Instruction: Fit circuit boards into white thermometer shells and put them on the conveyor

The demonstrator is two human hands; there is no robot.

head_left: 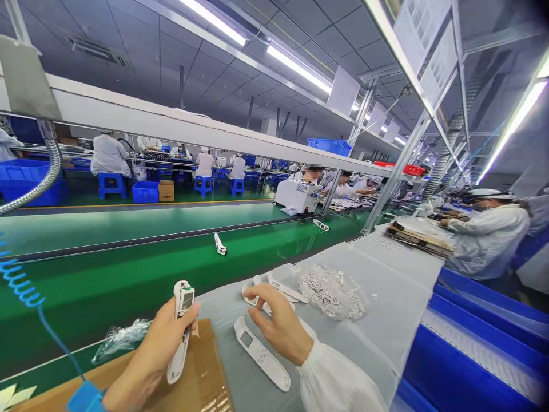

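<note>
White plastic elongated device with a dark rectangular screen (180, 343) is held between thumb and fingers of the bare left hand (165, 332), above glossy brown cardboard (210, 369). Its long axis runs near upright in view, screen end pointing away, rounded end toward the wearer. The right hand (281, 323), fingers curved, thumb apart, is over smooth white plastic shells (287, 289); contact cannot be determined. Nearby lies a crinkled clear bag of small white pieces (332, 290).
</note>
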